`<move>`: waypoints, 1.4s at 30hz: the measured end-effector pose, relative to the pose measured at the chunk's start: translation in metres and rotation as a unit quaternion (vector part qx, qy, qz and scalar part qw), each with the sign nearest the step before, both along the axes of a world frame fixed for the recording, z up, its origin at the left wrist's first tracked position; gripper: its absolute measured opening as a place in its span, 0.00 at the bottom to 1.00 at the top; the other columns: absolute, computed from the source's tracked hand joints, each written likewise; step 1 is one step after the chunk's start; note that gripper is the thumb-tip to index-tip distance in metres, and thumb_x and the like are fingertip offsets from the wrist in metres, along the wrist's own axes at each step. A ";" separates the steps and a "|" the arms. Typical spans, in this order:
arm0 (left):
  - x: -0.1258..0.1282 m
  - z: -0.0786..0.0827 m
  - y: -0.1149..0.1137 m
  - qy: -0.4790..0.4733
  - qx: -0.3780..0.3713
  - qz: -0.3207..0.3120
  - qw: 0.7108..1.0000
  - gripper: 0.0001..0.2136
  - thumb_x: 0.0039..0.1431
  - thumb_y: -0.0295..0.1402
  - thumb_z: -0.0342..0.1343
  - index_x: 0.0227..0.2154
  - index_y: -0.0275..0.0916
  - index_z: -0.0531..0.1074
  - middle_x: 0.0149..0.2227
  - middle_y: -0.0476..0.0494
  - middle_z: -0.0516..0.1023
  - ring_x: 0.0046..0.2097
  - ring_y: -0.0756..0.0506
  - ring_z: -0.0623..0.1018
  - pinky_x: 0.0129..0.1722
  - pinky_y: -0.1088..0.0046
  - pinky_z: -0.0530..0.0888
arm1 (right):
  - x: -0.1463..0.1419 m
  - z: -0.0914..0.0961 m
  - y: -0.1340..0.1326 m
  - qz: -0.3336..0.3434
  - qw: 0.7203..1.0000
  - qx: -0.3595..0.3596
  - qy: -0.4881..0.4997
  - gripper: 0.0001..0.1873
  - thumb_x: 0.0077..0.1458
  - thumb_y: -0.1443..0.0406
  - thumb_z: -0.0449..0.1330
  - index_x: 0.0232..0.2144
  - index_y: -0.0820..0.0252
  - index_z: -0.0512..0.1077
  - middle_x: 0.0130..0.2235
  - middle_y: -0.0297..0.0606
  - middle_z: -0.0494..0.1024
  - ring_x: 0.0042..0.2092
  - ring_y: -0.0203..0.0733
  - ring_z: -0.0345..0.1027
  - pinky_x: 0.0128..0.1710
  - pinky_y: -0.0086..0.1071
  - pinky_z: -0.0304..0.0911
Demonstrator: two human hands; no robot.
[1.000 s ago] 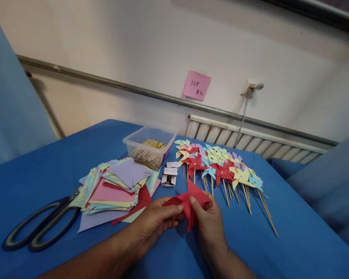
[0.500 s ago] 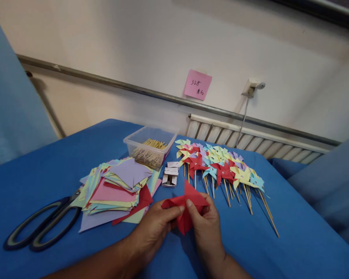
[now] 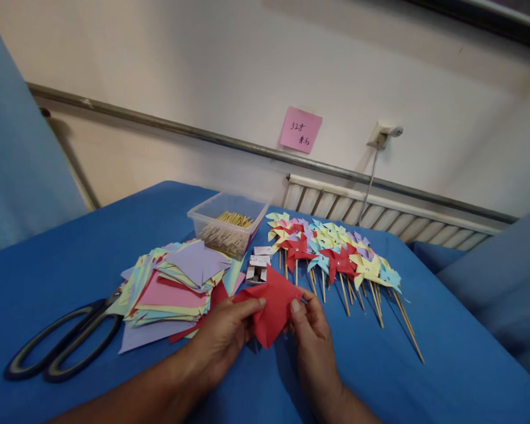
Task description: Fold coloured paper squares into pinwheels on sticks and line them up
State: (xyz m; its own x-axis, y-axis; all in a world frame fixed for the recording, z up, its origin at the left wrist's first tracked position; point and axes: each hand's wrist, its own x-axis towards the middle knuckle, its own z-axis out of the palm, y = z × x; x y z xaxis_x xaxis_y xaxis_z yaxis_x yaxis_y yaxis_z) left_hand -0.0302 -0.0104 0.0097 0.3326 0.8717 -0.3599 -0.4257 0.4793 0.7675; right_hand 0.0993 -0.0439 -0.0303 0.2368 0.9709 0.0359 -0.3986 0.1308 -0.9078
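Note:
A red sheet of paper (image 3: pixel 272 303) is held up between both hands, one corner pointing away from me. My left hand (image 3: pixel 229 330) pinches its left side, thumb on top. On the right edge, my right hand (image 3: pixel 313 330) grips the paper between thumb and fingers. Left of the hands lies a pile of coloured paper pieces (image 3: pixel 181 282) in purple, yellow, red and blue. Just beyond the red paper stands a small open white box (image 3: pixel 258 265). Several finished paper pinwheels (image 3: pixel 335 250) on sticks lie to the right.
Scissors (image 3: pixel 75 335) with dark handles rest at the left, blades tucked under the paper pile. A clear plastic bin (image 3: pixel 203 218) of wooden sticks (image 3: pixel 234 219) stands behind the pile. A radiator (image 3: pixel 335 206) and a metal rail (image 3: pixel 203 128) run along the wall past the blue-covered table (image 3: pixel 128 212).
The red paper's folded-in flaps have opened out, and it now looks flatter. My right thumb has shifted from the paper's middle to its right edge; the left hand moved slightly left.

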 end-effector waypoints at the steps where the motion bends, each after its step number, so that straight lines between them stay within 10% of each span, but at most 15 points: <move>1: -0.002 0.002 0.003 -0.007 -0.006 -0.001 1.000 0.10 0.49 0.29 0.60 0.36 0.33 0.76 0.33 0.39 0.81 0.33 0.43 0.79 0.37 0.67 0.75 | 0.000 0.002 -0.001 -0.004 1.000 0.011 -0.024 0.18 0.58 0.57 0.57 0.49 0.55 0.64 0.30 0.32 0.74 0.31 0.35 0.67 0.32 0.30 0.63; 12: -0.012 0.007 0.015 -0.034 -0.047 0.025 0.998 0.10 0.50 0.24 0.58 0.37 0.32 0.75 0.34 0.37 0.81 0.34 0.42 0.80 0.35 0.68 0.77 | -0.002 0.000 -0.008 0.011 0.978 0.090 -0.190 0.29 0.59 0.65 0.54 0.60 0.44 0.51 0.41 0.35 0.70 0.34 0.34 0.66 0.37 0.32 0.64; 23: -0.013 0.012 0.008 -0.024 0.042 -0.018 0.999 0.08 0.50 0.28 0.60 0.34 0.34 0.77 0.29 0.43 0.81 0.30 0.47 0.78 0.34 0.73 0.74 | 0.001 0.017 -0.013 0.064 0.907 0.211 -0.359 0.19 0.54 0.74 0.53 0.44 0.51 0.72 0.36 0.37 0.75 0.37 0.40 0.69 0.36 0.32 0.63; 42: -0.008 0.019 0.003 0.069 0.072 -0.025 0.995 0.09 0.44 0.29 0.63 0.32 0.34 0.78 0.28 0.44 0.80 0.29 0.47 0.75 0.30 0.75 0.69 | 0.004 0.015 -0.013 0.028 0.939 0.125 -0.319 0.04 0.55 0.65 0.58 0.30 0.56 0.73 0.29 0.33 0.73 0.31 0.38 0.65 0.33 0.31 0.60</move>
State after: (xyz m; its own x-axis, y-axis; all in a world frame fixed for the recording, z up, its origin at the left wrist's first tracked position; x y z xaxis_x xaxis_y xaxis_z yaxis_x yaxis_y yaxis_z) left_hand -0.0384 -0.0078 0.0286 0.3332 0.9013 -0.2768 -0.2903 0.3774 0.8794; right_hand 0.1028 -0.0565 -0.0151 0.0392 0.9232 0.3823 0.2027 0.3673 -0.9078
